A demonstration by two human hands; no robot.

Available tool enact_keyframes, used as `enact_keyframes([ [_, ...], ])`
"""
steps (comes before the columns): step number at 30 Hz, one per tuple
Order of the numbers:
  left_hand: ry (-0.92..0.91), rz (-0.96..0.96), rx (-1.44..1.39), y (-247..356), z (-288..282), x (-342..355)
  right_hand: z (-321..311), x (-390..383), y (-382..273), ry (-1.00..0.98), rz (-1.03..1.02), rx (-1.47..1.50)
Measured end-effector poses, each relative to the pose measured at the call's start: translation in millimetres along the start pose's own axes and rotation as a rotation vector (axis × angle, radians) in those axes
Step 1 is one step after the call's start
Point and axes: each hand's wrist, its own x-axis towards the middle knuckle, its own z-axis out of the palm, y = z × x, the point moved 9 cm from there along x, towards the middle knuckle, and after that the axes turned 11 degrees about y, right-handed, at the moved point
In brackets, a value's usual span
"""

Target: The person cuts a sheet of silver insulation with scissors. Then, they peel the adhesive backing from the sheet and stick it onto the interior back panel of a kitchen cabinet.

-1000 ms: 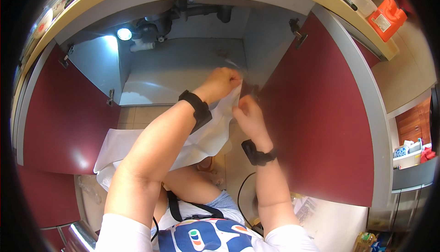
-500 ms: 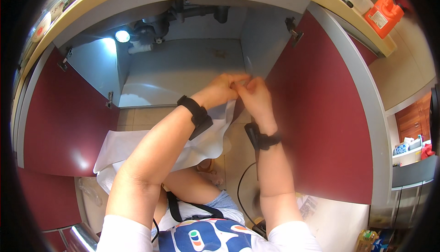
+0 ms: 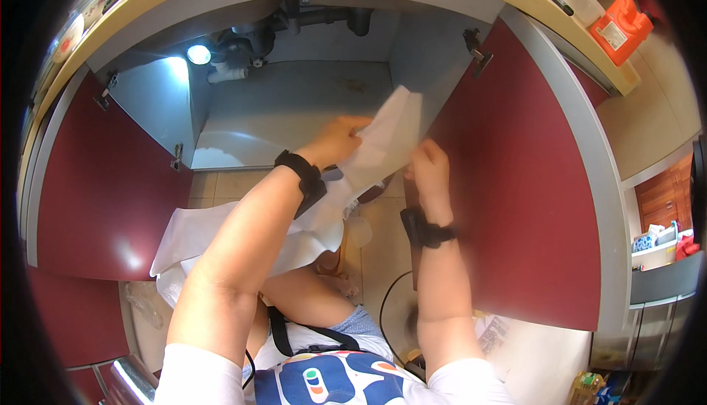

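Observation:
A thin white sheet (image 3: 379, 140) stretches up from over my lap toward the cabinet opening, its far corner raised. My left hand (image 3: 335, 143) is closed on its left edge, thumb and fingers pinching it. On the other side, my right hand (image 3: 431, 173) has its fingers curled together at the sheet's right edge; motion blurs the fingertips a little. Both wrists wear black bands. Beyond my hands, the sink cabinet (image 3: 294, 121) stands open, with its grey floor panel showing. The rest of the sheet lies in loose folds below my left forearm.
Red doors stand open at left (image 3: 110, 191) and right (image 3: 523, 184). Dark drain pipes (image 3: 258, 40) and a lit round lamp (image 3: 199, 54) are inside the cabinet. Above runs a counter edge with an orange-red jug (image 3: 621, 28) at right. A black cable (image 3: 384, 309) hangs near my lap.
My hands were together near the right door. Now they are apart, the left drawn back leftward, the right lower, and the sheet's far end has come up between them.

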Motion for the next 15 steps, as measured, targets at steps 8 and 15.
enact_keyframes([
  [8,0.136,-0.223,-0.003,-41,-47,6,-27,-22,21,0.121,0.176,0.362],
  [15,0.055,-0.225,-0.199,-6,-34,-2,-20,-18,23,0.067,0.204,0.46],
])
